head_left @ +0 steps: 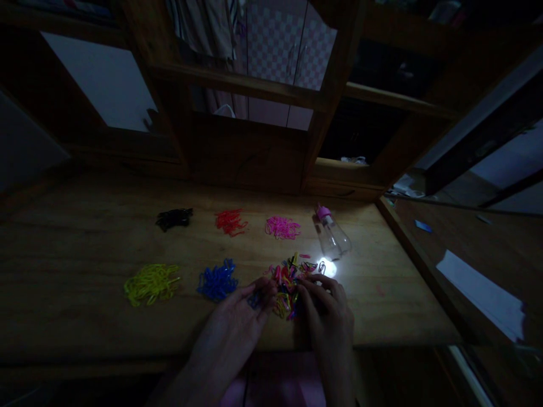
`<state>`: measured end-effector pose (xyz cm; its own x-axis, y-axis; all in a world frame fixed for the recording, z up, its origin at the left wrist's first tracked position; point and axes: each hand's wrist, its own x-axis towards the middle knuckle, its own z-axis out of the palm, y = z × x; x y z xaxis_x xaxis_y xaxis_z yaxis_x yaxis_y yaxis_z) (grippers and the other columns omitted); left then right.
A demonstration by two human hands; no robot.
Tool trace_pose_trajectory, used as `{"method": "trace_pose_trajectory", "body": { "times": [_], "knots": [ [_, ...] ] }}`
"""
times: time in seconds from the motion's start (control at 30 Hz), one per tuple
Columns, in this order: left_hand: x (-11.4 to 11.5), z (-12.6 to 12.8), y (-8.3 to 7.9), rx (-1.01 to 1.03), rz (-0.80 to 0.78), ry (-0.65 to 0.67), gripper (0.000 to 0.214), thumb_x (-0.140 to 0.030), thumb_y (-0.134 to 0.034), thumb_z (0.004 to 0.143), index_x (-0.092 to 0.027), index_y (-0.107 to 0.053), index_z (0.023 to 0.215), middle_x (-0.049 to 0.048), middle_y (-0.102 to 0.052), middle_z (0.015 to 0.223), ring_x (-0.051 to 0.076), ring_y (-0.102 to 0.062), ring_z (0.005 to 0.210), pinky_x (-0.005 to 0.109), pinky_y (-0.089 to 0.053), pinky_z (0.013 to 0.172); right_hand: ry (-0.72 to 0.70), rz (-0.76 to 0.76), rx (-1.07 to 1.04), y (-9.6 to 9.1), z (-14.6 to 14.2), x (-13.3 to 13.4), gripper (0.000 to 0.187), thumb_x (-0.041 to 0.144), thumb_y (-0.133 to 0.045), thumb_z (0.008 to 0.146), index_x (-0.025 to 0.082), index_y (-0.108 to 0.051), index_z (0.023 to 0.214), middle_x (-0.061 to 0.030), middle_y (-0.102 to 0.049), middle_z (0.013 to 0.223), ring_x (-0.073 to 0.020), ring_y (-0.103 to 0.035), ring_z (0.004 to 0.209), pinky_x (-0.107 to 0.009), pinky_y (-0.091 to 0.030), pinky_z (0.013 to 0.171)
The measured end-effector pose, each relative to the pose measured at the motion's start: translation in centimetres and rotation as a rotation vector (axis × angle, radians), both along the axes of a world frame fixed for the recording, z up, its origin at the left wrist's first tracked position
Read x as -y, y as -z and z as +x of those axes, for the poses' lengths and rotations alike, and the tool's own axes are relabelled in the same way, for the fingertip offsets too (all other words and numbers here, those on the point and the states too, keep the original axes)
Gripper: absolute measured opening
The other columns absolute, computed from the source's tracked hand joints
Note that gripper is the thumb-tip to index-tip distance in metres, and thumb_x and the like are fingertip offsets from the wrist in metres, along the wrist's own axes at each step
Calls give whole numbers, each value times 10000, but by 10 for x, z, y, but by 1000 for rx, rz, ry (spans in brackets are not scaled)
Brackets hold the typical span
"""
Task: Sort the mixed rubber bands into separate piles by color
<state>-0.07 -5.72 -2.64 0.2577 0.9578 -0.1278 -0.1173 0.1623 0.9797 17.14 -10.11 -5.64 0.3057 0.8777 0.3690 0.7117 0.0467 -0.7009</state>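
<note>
A mixed pile of coloured paper clips (285, 282) lies on the wooden table in front of me, in red, yellow, pink, blue and black. My left hand (241, 314) is at its left side, palm turned up and fingers curled around a few blue paper clips (254, 299). At the pile's right side is my right hand (326, 302), its thumb and fingers closed together among the clips; what they pinch is hidden. Just left of my left hand sits a heap of blue clips (218, 280). Beyond the mixed pile is a heap of pink clips (283, 227).
Separate heaps of yellow clips (151, 284), black clips (174, 219) and red clips (230, 221) lie to the left. A clear bottle with a pink cap (333, 234) lies near a bright light spot. Wooden shelving (250, 150) borders the table's back.
</note>
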Motion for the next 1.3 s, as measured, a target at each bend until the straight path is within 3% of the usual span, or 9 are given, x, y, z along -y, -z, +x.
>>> {"method": "trace_pose_trajectory", "body": {
  "times": [0.3,0.4,0.5,0.63,0.97,1.03,1.17,1.23,1.3],
  "knots": [
    [11,4,14,-656,777,-32,435,-155,-306,891,-193,-726,998,84,-736,1046,181,-697,1010,345,-579,823,5,133,-97,-22,-9,13,279,251,-632,885,343,-707,1137,-72,-605,1175,-230,-586,995,-388,-534,795],
    [18,8,12,-703,944,65,446,-173,-291,881,-191,-737,881,57,-735,1039,205,-671,1064,390,-536,882,-158,143,26,-33,-27,16,341,227,-630,881,394,-678,1176,-60,-570,1260,-260,-534,1122,-442,-514,888],
    [20,2,13,-682,1035,148,427,-40,-389,790,-197,-710,1024,108,-703,1138,280,-574,1208,492,-488,1000,-167,97,-13,-32,-31,10,365,232,-595,902,354,-640,1243,-66,-499,1378,-275,-480,1235,-492,-468,987],
    [14,-12,24,-558,877,88,587,-21,-333,748,-211,-629,1218,104,-665,1212,333,-515,1248,592,-450,1001,67,132,-85,-19,-10,-4,240,239,-584,901,285,-708,1102,-83,-513,1345,-254,-565,1132,-473,-511,929],
    [13,-10,21,-467,532,92,440,-104,-398,683,-225,-711,968,103,-686,1135,332,-499,1280,613,-285,1102,-79,97,147,-6,-5,-28,150,158,-614,848,231,-733,902,-109,-578,1250,-267,-535,1105,-477,-487,902],
    [11,-6,15,-422,335,118,341,-130,-422,665,-232,-711,815,97,-695,1106,296,-489,1302,552,-355,1079,-54,103,117,-7,-4,-27,149,159,-609,850,233,-732,886,-100,-588,1237,-262,-545,1094,-476,-487,905],
    [6,2,3,-407,-166,357,338,-194,-343,707,-212,-640,545,82,-723,920,241,-630,1138,387,-570,694,10,135,-75,-19,-8,-17,135,211,-616,867,242,-722,945,-86,-589,1228,-227,-589,1032,-413,-535,851],
    [7,5,0,-370,-146,329,325,-186,-371,731,-207,-676,620,77,-724,920,229,-625,1149,394,-573,738,-38,150,-117,-28,-16,-10,139,214,-624,866,255,-725,952,-79,-598,1213,-227,-590,1051,-398,-542,848],
    [9,6,-1,-346,117,218,275,-179,-436,751,-222,-707,764,72,-719,981,228,-564,1236,451,-524,921,-149,148,-80,-34,-24,-3,150,204,-630,863,268,-734,951,-73,-596,1224,-240,-566,1121,-416,-519,907]
  ]
}}
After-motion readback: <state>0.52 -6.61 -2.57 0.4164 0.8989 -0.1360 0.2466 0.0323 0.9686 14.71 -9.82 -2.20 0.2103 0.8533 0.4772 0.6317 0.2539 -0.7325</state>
